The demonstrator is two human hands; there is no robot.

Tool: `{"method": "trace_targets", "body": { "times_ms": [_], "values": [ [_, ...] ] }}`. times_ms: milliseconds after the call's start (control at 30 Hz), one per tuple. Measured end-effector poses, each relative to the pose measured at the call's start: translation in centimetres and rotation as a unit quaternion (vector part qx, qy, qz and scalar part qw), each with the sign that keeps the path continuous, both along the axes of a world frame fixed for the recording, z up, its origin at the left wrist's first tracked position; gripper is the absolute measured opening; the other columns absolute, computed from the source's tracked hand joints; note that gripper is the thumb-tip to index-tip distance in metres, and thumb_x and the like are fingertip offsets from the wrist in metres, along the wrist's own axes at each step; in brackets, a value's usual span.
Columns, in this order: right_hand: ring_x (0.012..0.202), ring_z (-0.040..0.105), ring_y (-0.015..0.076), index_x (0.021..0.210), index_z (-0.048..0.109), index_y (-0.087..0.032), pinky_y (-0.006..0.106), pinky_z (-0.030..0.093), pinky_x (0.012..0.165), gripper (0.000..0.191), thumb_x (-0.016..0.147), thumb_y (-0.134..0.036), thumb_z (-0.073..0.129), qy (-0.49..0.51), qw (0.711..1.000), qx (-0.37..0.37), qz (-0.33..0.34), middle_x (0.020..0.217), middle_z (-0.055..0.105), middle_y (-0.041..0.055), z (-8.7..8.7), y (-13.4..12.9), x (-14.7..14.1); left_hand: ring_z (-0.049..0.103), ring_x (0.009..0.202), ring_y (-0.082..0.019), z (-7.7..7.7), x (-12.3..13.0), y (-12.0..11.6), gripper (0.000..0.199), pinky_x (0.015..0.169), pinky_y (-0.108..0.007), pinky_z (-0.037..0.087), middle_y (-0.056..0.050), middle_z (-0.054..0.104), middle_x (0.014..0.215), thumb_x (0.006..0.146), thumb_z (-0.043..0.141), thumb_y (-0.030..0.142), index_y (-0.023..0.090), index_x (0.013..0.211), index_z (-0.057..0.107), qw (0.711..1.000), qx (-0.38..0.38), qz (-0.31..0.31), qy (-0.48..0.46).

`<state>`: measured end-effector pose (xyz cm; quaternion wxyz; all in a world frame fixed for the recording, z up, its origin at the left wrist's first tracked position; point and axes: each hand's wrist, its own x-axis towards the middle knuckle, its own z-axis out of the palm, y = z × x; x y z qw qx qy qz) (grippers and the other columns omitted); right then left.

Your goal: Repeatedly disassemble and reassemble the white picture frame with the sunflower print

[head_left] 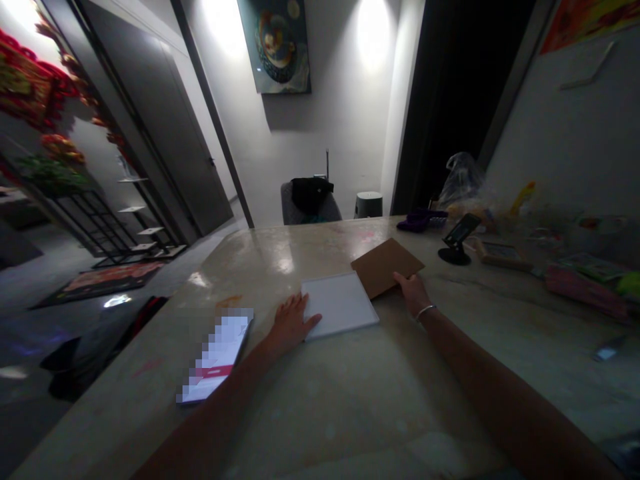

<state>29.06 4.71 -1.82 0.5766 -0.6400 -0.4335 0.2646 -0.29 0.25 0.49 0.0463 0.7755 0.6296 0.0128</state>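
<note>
A flat white rectangular panel [340, 305] lies on the marbled table [345, 407] in front of me. At its left edge rests my left hand [290, 325], fingers spread, the thumb over the panel's surface. My right hand [413, 293], with a bracelet at the wrist, pinches the near right edge of a brown cardboard-like sheet [387, 265]. That sheet is at the panel's upper right, its left part beside or just behind the white panel; whether the two touch I cannot tell.
Left of my left forearm lies a lit phone or tablet [217, 360], partly pixelated. On the right are a black phone stand [456, 250], a purple item [420, 220], a wooden frame [503, 255] and a pink pouch [583, 290]. A chair [310, 201] stands beyond the far edge.
</note>
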Motion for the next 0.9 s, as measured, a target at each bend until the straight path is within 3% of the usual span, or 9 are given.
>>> {"method": "trace_targets", "body": {
  "times_ms": [167,300,433,567,667,900],
  "values": [
    [0.06,0.055,0.0187,0.066,0.06,-0.01,0.026,0.039,0.053,0.041,0.075,-0.045,0.042,-0.127,0.992,0.018,0.019,0.064,0.063,0.0093,2.3,-1.9,-1.4,0.019,0.131,-0.026,0.1,0.1,-0.1,0.065,0.104,-0.039,0.015,-0.015,0.025,0.141,0.083,0.024,0.052,0.01,0.133,0.026,1.0,-0.002,-0.001,0.009],
    [0.065,0.058,0.0178,0.085,0.06,-0.01,0.026,0.044,0.058,0.038,0.081,-0.041,0.038,-0.191,0.974,0.081,0.091,0.075,0.065,0.0096,3.4,-3.6,-3.2,0.019,0.13,-0.026,0.2,0.2,-0.1,0.063,0.104,-0.039,0.016,-0.015,0.026,0.141,0.084,0.024,0.05,0.01,0.133,0.027,1.0,0.0,0.001,0.013],
    [0.085,0.06,0.0177,0.113,0.051,-0.016,0.028,0.05,0.068,0.037,0.082,-0.034,0.041,-0.215,0.948,0.135,0.193,0.106,0.061,0.0096,2.9,-4.0,-4.1,0.02,0.13,-0.026,0.2,0.2,0.0,0.062,0.104,-0.039,0.016,-0.014,0.026,0.141,0.085,0.024,0.048,0.01,0.133,0.027,1.0,0.0,-0.002,0.018],
    [0.106,0.053,0.0197,0.116,0.051,-0.02,0.035,0.046,0.086,0.037,0.081,-0.032,0.045,-0.297,0.914,0.137,0.239,0.121,0.053,0.0082,1.8,-3.9,-4.3,0.019,0.13,-0.026,-0.1,-0.1,0.1,0.061,0.103,-0.04,0.017,-0.014,0.025,0.141,0.085,0.022,0.049,0.012,0.134,0.026,1.0,0.003,-0.007,0.008],
    [0.112,0.049,0.0208,0.116,0.051,-0.021,0.037,0.04,0.094,0.037,0.081,-0.032,0.047,-0.341,0.897,0.116,0.257,0.123,0.052,0.0081,1.3,-3.8,-4.4,0.02,0.13,-0.027,-0.4,-0.2,0.2,0.06,0.103,-0.041,0.017,-0.014,0.026,0.141,0.086,0.022,0.049,0.013,0.133,0.027,1.0,0.012,-0.011,0.002],
    [0.11,0.05,0.0222,0.107,0.058,-0.016,0.038,0.036,0.095,0.031,0.081,-0.029,0.048,-0.38,0.884,0.087,0.259,0.116,0.056,0.0119,1.0,-3.4,-4.3,0.023,0.129,-0.027,-0.5,-0.2,0.4,0.059,0.103,-0.04,0.018,-0.015,0.03,0.139,0.085,0.025,0.047,0.011,0.132,0.028,1.0,0.019,-0.01,0.001]
  ]
}}
